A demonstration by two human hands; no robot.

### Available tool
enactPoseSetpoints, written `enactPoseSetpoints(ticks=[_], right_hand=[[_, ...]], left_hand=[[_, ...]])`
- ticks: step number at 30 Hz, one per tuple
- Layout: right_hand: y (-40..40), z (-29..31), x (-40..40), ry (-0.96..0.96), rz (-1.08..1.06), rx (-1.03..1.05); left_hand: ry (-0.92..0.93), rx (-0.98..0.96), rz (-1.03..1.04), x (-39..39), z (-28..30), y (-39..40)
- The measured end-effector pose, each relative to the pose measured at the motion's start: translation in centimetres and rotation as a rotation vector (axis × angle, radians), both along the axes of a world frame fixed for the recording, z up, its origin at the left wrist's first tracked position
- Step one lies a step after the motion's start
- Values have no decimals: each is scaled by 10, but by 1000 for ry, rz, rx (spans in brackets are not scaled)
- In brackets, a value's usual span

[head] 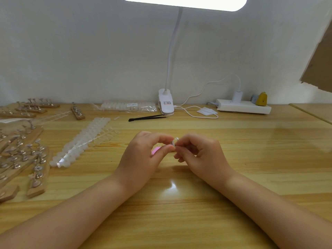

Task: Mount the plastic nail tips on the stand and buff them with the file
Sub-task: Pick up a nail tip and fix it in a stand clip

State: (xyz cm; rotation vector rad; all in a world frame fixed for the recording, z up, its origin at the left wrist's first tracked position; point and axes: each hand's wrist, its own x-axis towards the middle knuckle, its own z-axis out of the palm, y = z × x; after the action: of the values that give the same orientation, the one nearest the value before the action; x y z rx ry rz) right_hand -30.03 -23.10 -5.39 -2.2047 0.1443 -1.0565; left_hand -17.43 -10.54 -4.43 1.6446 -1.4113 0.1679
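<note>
Nearest the camera, two bare forearms are laid across the wooden table (251,159), converging toward its middle. The left hand (142,159) and the right hand (199,151) are brought together just above the tabletop, fingertips touching. A small clear nail tip (173,142) is pinched between the curled thumb and fingers of both hands; which hand carries most of the grip cannot be told. A pink object (155,151) is partly hidden beneath the left hand, and what it is cannot be made out.

Bare wood is seen to the right of the hands out to the table's right edge, and in front of them toward the near edge. The left side is crowded: wooden stands (36,174) with metal holders are stacked near the left edge, and a long strip of nail tips (80,143) is laid diagonally just beside them.

Farther back, black tweezers (147,117) are lying ahead of the hands. Against the wall, a bagged set of tips (128,106), a clip-on lamp (166,103) and a white power strip (244,106) are lined up along the far edge.
</note>
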Motion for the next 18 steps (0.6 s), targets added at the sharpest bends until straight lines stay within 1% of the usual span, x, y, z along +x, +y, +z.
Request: enactPoseSetpoints(ticks=[4, 7, 12, 18], right_hand=[[0, 0, 1, -9, -16, -35], [1, 0, 4, -31, -71, -44], [-1, 3, 2, -58, -181, -168], [3, 5, 0, -62, -153, -371]], left_hand=[[26, -23, -19, -2, 2, 1], [24, -25, 14, -4, 0, 0], [143, -1, 75, -5, -1, 0], [57, 38, 76, -3, 0, 1]])
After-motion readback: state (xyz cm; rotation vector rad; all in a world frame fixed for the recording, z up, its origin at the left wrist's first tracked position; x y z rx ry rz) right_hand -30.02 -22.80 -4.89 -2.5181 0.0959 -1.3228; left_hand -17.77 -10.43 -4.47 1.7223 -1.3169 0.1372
